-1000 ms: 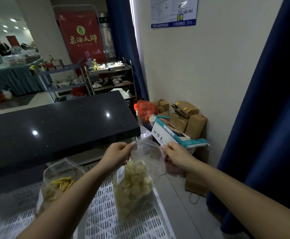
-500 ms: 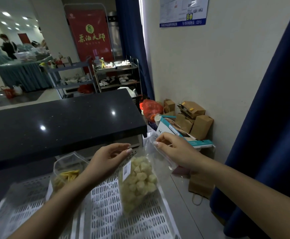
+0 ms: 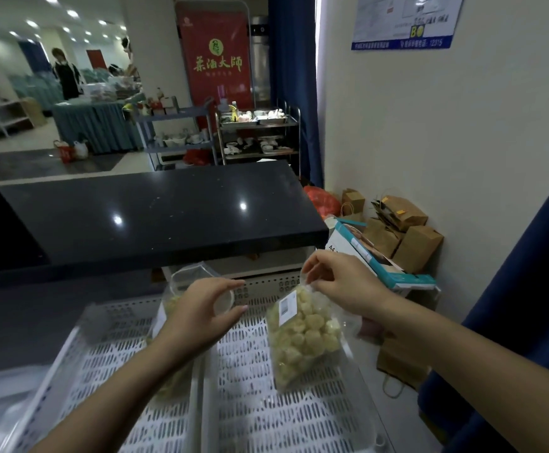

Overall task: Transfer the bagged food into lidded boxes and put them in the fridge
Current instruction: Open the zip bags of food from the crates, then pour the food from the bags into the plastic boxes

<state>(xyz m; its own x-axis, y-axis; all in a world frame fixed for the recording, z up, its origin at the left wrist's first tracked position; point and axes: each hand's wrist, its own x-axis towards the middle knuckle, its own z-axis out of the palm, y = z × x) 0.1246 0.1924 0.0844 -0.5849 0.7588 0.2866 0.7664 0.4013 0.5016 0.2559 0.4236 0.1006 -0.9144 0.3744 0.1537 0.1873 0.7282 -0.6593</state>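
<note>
Pinching the top edge of the clear plastic bag of pale round dumpling-like balls (image 3: 302, 335) with right hand (image 3: 341, 286), dangling over white perforated crate (image 3: 250, 403); left hand (image 3: 201, 312) hovering loosely uncurled, empty. Probably soft, slippery, sagging; supporting underneath advisable.

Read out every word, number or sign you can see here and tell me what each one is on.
"茶油大师" in yellow on the red banner.
"12315" on the blue strip of the wall notice; its other print is too blurred.
"A4" on the paper box.
The white label on the bag of pale balls: too small to read.
</note>
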